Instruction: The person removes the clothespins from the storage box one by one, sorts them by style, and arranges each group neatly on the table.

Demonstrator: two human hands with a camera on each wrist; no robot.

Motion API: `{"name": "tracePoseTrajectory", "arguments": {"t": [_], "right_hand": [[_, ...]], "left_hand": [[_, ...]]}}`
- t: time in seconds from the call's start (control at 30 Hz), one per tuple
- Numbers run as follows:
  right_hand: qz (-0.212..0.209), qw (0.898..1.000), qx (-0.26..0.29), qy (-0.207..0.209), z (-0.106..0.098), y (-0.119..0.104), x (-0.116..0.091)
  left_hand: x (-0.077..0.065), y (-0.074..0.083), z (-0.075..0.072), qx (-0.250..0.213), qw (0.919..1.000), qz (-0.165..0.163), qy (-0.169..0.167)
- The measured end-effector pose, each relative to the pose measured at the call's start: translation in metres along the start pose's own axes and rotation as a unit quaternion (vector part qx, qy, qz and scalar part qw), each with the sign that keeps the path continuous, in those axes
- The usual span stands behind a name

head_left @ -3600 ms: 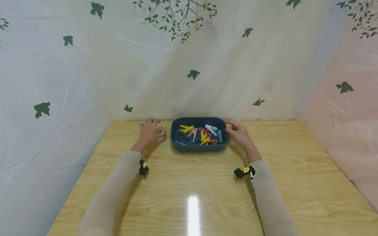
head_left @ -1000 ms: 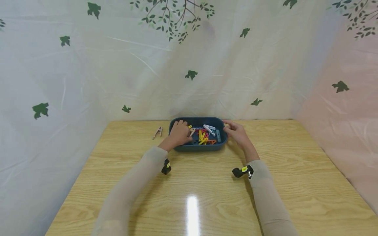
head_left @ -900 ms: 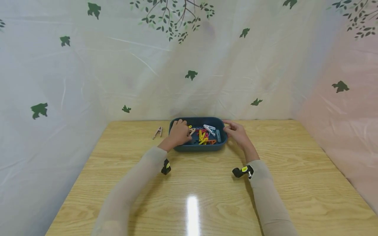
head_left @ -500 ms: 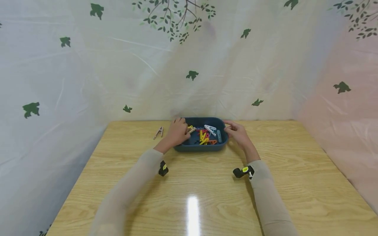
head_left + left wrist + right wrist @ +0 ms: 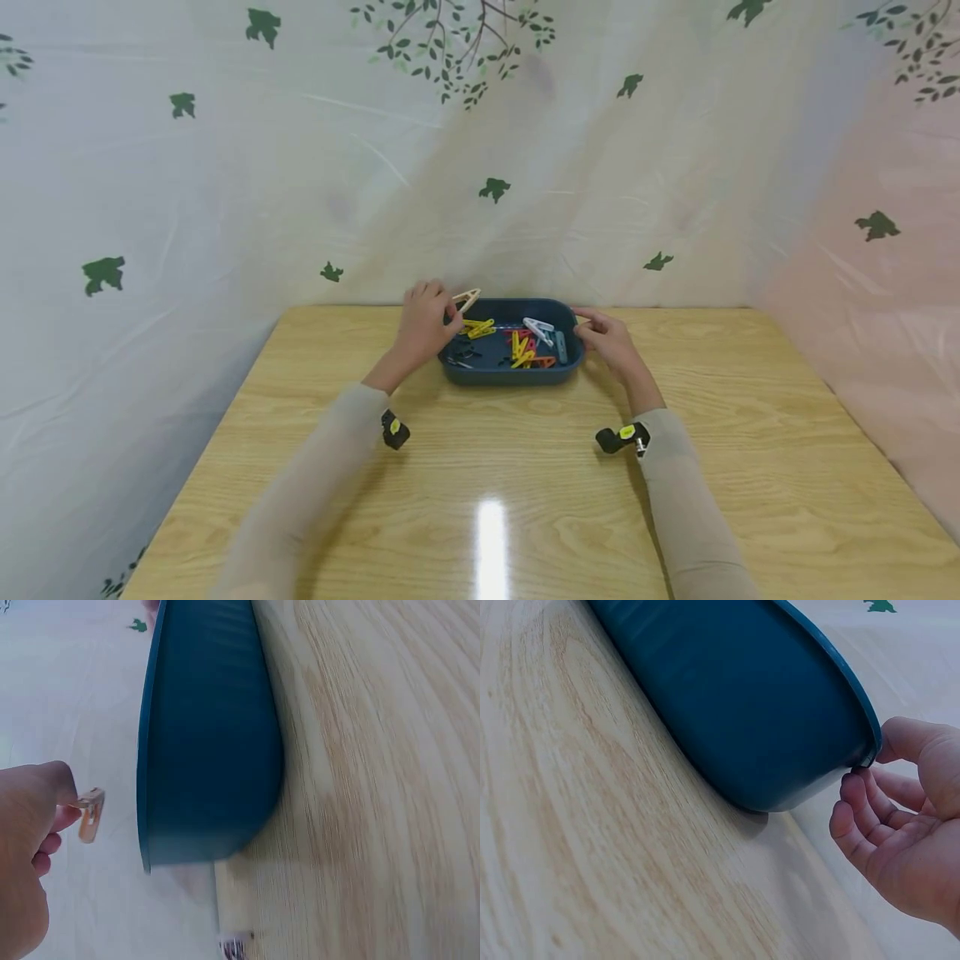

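My left hand [image 5: 423, 321] pinches a beige clothespin [image 5: 469, 298] between thumb and fingers, raised over the left end of a dark blue tub [image 5: 510, 378]. In the left wrist view that clothespin [image 5: 91, 816] hangs from the fingertips, apart from the tub's wall [image 5: 210, 735]. My right hand [image 5: 611, 343] grips the tub's right end; in the right wrist view its thumb and fingertips pinch the rim [image 5: 862, 712]. Inside the tub lie yellow clothespins [image 5: 480, 329], white ones [image 5: 537, 328], an orange one [image 5: 543, 362], a teal one [image 5: 561, 346] and dark ones [image 5: 459, 350].
A pale pinkish clothespin [image 5: 235, 945] lies on the wooden table [image 5: 480, 450] left of the tub, hidden behind my left hand in the head view. A printed curtain [image 5: 570, 233] stands right behind the table's back edge.
My left hand put the pinkish clothespin on the table, reached into the tub, and has now lifted a beige clothespin out, up and leftward. My right hand stays at the rim.
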State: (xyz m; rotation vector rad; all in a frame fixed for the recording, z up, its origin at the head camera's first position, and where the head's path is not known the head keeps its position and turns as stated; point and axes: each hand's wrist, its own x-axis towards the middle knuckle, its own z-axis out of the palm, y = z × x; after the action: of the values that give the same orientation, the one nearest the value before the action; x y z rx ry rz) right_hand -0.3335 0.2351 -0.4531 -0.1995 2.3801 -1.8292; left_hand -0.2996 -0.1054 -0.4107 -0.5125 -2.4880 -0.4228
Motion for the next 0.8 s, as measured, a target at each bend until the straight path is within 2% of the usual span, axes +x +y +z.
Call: {"name": "tracePoseTrajectory", "arguments": {"t": [0.07,0.13,0.3,0.4,0.67,0.8], "right_hand": [[0.001,1.000,0.001,-0.003,0.002,-0.010,-0.006],[-0.001,1.000,0.000,-0.004,0.002,-0.010,-0.007],[-0.014,1.000,-0.002,0.006,0.002,0.005,0.002],[-0.015,1.000,-0.004,0.007,0.001,0.006,0.003],[-0.002,1.000,-0.008,0.007,0.002,0.002,0.001],[-0.004,1.000,0.001,0.007,0.002,0.002,0.002]], "left_hand": [[-0.002,-0.007,-0.003,-0.002,0.9998,-0.004,0.021],[-0.005,-0.014,-0.007,-0.008,0.9995,-0.013,0.027],[-0.015,-0.033,-0.017,-0.015,0.9984,-0.031,0.044],[-0.021,-0.048,-0.017,-0.006,0.9977,-0.032,0.059],[-0.045,-0.083,-0.017,0.018,0.9975,-0.051,0.046],[-0.053,-0.095,-0.017,0.021,0.9969,-0.071,0.027]]}}
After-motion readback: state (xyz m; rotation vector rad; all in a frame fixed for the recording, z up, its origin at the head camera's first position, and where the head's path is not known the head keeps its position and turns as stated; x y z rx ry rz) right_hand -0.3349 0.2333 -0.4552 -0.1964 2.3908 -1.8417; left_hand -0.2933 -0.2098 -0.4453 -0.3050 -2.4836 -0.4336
